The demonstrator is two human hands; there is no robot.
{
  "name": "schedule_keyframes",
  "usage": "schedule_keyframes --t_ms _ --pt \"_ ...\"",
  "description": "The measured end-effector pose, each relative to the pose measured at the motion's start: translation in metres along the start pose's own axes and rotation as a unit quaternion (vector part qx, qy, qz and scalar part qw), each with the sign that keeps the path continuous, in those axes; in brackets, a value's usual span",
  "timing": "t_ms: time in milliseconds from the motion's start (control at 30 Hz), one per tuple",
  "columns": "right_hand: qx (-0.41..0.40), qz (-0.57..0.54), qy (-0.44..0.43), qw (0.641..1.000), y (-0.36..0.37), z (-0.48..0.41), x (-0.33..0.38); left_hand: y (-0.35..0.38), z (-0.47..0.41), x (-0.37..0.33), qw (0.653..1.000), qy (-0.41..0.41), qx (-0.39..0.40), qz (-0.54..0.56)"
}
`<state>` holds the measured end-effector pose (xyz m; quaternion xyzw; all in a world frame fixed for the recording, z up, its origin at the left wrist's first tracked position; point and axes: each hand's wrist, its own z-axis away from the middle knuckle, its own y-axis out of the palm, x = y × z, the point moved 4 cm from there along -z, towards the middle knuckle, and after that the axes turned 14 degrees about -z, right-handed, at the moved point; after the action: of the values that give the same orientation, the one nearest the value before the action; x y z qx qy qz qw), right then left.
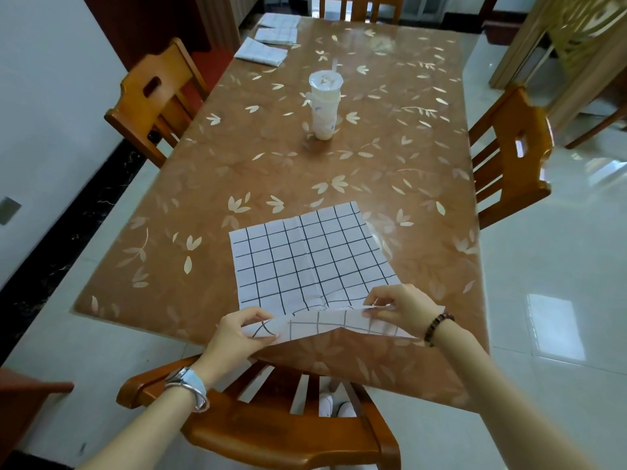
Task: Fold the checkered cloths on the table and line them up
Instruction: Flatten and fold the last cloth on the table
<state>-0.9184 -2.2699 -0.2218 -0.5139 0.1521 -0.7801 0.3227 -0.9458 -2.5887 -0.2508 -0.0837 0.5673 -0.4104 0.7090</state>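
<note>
A white cloth with a black grid [305,259] lies spread near the front edge of the brown leaf-patterned table [339,164]. Its near edge is lifted off the table and turned up. My left hand [237,330] pinches the near left corner. My right hand [400,307] pinches the near right corner. Three folded checkered cloths [261,53] lie in a row along the far left edge of the table.
A white lidded cup with a straw [324,103] stands in the middle of the table. Wooden chairs stand on the left [152,100], on the right [509,154], at the far end, and directly below me [278,422].
</note>
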Motion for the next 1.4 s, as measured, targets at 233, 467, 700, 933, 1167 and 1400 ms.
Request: schedule_keyframes --t_ms 233,467,700,933,1167,1400 --pt "-0.008 0.029 0.018 0.999 -0.031 -0.009 -0.005 -0.021 -0.009 0.004 0.994 -0.037 -0.066 0.079" --pt "-0.082 -0.138 0.015 0.987 -0.053 -0.013 -0.021 -0.044 -0.021 0.002 0.984 -0.059 -0.113 0.125" --pt "-0.236 -0.25 -0.008 0.939 -0.065 -0.055 -0.028 -0.059 -0.06 0.0 0.966 -0.113 -0.168 0.16" --pt "-0.285 -0.281 0.023 0.916 -0.065 -0.114 -0.017 -0.077 -0.112 0.025 0.963 -0.131 -0.199 0.126" --pt "-0.3 -0.242 0.059 0.921 -0.057 -0.168 -0.029 -0.072 -0.147 0.044 0.957 -0.181 -0.215 0.069" --pt "-0.31 -0.184 0.1 0.927 -0.05 -0.204 -0.038 -0.063 -0.163 0.071 0.951 -0.215 -0.209 0.077"
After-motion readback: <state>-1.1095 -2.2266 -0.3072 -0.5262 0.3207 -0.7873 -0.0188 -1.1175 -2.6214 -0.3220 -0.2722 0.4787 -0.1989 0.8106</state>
